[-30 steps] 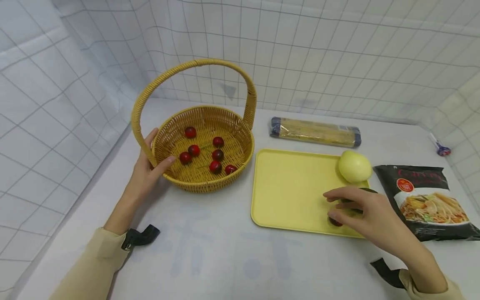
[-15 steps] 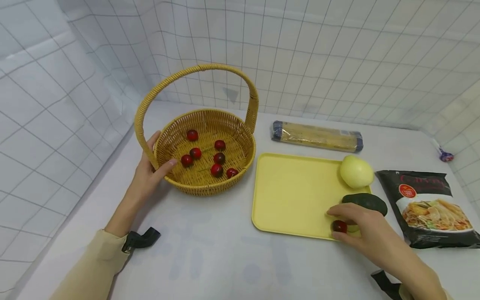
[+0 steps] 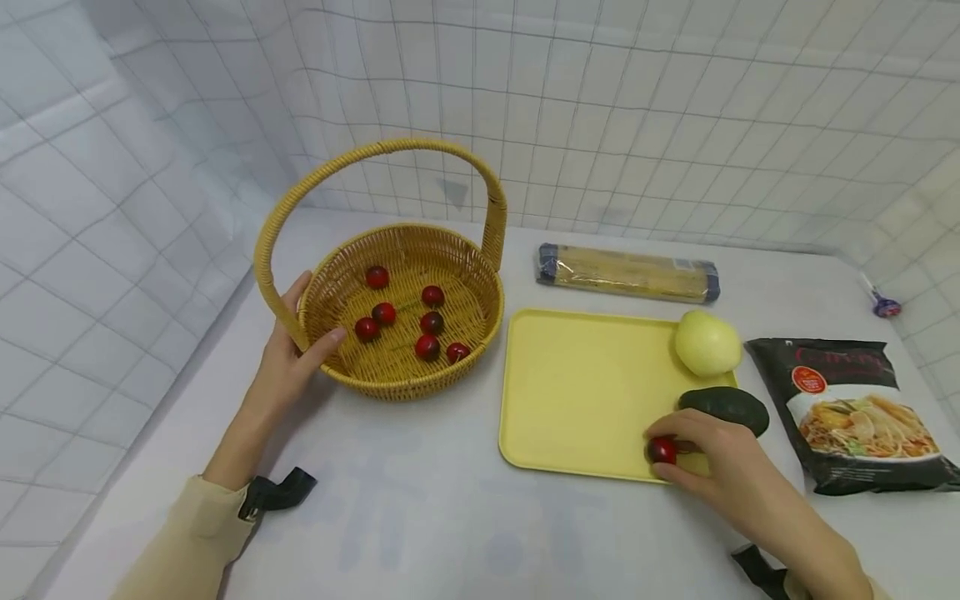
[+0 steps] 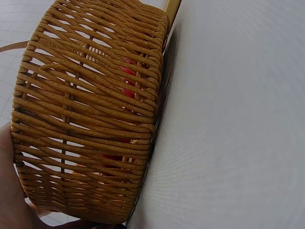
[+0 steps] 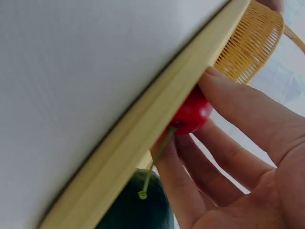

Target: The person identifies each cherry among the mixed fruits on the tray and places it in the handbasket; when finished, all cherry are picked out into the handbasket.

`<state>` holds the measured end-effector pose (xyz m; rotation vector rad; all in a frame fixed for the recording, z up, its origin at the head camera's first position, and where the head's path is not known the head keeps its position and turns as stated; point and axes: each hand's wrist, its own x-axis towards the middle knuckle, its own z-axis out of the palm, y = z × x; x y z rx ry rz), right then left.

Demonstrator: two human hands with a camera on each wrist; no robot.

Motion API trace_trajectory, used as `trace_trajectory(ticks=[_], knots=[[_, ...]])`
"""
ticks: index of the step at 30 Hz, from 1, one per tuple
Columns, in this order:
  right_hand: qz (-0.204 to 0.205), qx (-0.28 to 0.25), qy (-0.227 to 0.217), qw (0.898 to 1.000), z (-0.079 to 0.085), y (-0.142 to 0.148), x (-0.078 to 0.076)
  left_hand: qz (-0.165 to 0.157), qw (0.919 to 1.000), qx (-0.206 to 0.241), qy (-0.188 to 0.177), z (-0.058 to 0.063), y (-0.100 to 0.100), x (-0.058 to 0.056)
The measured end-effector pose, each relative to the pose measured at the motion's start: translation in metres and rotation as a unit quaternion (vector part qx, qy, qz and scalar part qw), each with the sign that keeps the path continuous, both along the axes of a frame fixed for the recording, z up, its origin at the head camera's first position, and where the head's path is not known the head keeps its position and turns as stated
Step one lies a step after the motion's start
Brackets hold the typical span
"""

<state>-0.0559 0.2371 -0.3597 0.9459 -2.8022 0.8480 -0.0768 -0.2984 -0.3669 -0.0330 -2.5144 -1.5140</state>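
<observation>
My left hand (image 3: 283,367) grips the left side of a wicker basket (image 3: 405,387), thumb over the rim and fingers outside, below the handle. Several dark red cherries (image 3: 427,347) lie inside; through the weave in the left wrist view, bits of red show. At the near right corner of a yellow tray (image 3: 577,392), my right hand (image 3: 720,454) pinches a single cherry (image 3: 662,450) between thumb and fingers. In the right wrist view this cherry's green stem (image 5: 157,160) hangs down beside the tray edge. Just behind the hand lies a dark green avocado (image 3: 726,406), partly over the tray's rim.
A pale yellow-green round fruit (image 3: 707,342) sits on the tray's far right corner. Behind the tray lies a long wrapped noodle pack (image 3: 628,272). A black food bag (image 3: 855,417) is to the right, and a wrapped lollipop (image 3: 885,307) lies farther back.
My right hand has lowered and its thumb and fingers have closed on the cherry at the tray's corner. The avocado has come into fuller view. My left hand stays on the basket.
</observation>
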Motion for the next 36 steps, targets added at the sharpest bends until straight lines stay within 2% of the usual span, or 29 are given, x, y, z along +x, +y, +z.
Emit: trace_trajectory(ticks=[6,13,23,30,36], knots=[[0.009,-0.001,0.025,1.000,0.008,-0.006,-0.002,0.007,0.9995,0.024,0.019,0.001,0.001,0.010],[0.020,-0.014,0.038,0.999,0.013,-0.013,-0.002,0.009,0.9993,0.027,0.025,0.003,-0.001,0.017],[0.064,-0.044,0.061,0.995,0.029,-0.040,-0.019,0.013,0.9993,0.028,0.018,-0.002,0.000,0.009],[0.083,-0.074,0.013,0.994,0.043,-0.084,-0.035,0.018,0.9996,0.016,0.017,0.002,-0.007,0.007],[0.115,-0.111,0.010,0.987,0.061,-0.126,-0.049,0.007,0.9997,0.023,0.009,0.000,-0.003,-0.003]])
